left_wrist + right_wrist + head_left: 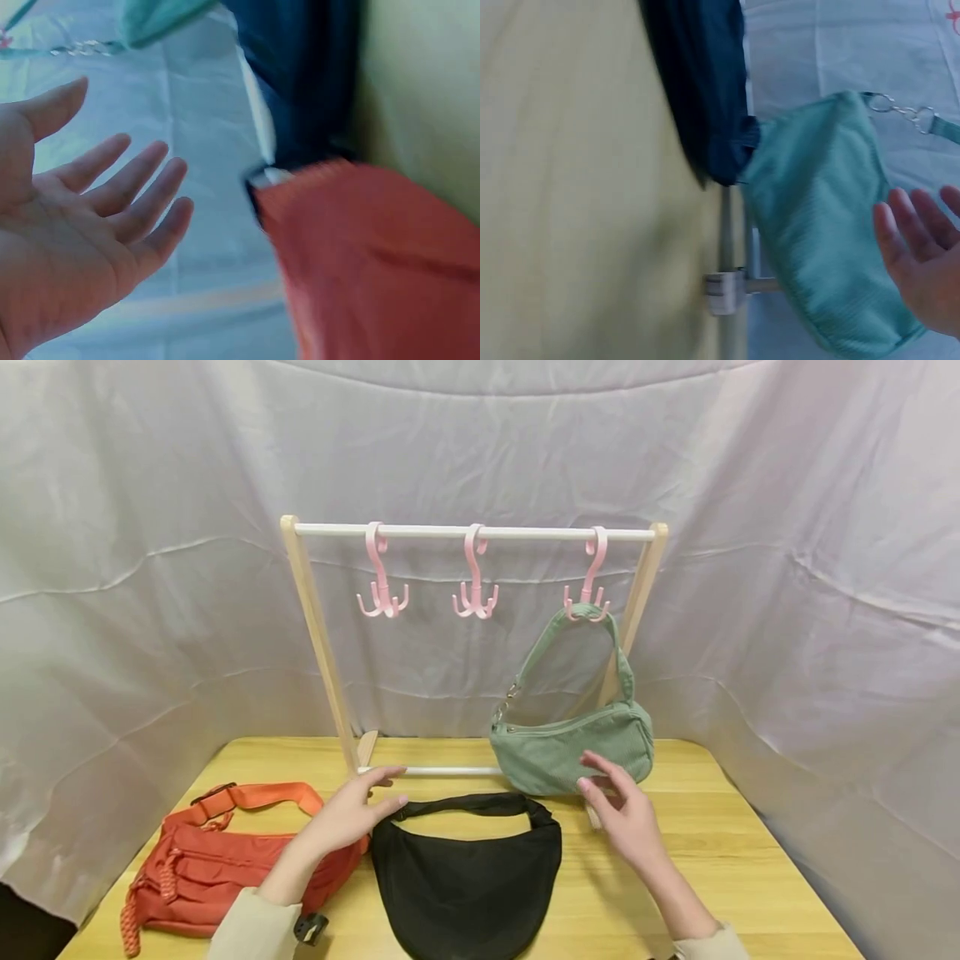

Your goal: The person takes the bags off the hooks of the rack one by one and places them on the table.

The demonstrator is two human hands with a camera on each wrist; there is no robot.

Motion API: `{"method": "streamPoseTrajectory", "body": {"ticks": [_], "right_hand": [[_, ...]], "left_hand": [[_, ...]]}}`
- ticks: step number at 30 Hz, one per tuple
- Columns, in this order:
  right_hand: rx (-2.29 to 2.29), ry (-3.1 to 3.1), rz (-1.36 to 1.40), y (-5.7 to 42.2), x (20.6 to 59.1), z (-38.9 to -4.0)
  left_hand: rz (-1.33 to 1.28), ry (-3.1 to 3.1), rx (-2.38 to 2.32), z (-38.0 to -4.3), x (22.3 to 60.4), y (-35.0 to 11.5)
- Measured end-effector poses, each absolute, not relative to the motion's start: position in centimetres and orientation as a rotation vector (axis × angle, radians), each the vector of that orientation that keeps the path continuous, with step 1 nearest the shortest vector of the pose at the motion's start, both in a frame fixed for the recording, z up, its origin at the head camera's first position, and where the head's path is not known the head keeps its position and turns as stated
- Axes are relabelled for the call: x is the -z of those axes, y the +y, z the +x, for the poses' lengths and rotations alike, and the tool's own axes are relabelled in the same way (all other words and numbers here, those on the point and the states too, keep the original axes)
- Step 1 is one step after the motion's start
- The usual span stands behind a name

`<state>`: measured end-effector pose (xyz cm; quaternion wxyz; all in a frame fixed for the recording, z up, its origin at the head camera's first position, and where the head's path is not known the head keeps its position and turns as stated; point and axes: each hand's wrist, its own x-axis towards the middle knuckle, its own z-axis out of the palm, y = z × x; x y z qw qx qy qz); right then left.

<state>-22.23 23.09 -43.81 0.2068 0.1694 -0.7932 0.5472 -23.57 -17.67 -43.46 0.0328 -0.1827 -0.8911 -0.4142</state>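
A green corduroy shoulder bag (pixel 573 747) hangs by its strap from the right pink hook (pixel 588 589). My right hand (pixel 626 814) is in front of that bag with its fingers spread and nothing held; the right wrist view shows the fingers (pixel 911 225) beside the green bag (pixel 825 225). A black crescent bag (pixel 468 885) lies on the table between my hands. My left hand (pixel 348 814) hovers between the red bag (pixel 217 868) and the black bag. Its fingers are loosely extended and its palm (pixel 67 247) is bare in the left wrist view.
A rack with wooden side posts (pixel 318 635) and a white top rail (pixel 435 532) stands at the back of the wooden table (pixel 720 860). Two more pink hooks, left (pixel 382 577) and middle (pixel 474 577), hang bare on the rail. Grey cloth (pixel 825 610) surrounds the table.
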Motion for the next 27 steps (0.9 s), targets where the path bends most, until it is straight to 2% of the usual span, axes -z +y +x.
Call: {"method": "streamPoseTrajectory", "body": {"ticks": [13, 27], "right_hand": [[-1.522, -1.755, 0.526, 24.1, 39.7, -23.3], [-1.331, -1.647, 0.494, 24.4, 35.1, -26.1]], "left_hand": [[-0.853, -2.543, 1.361, -24.4, 37.1, -11.9], [-1.081, -2.338, 1.235, -27.5, 29.0, -6.5]]}}
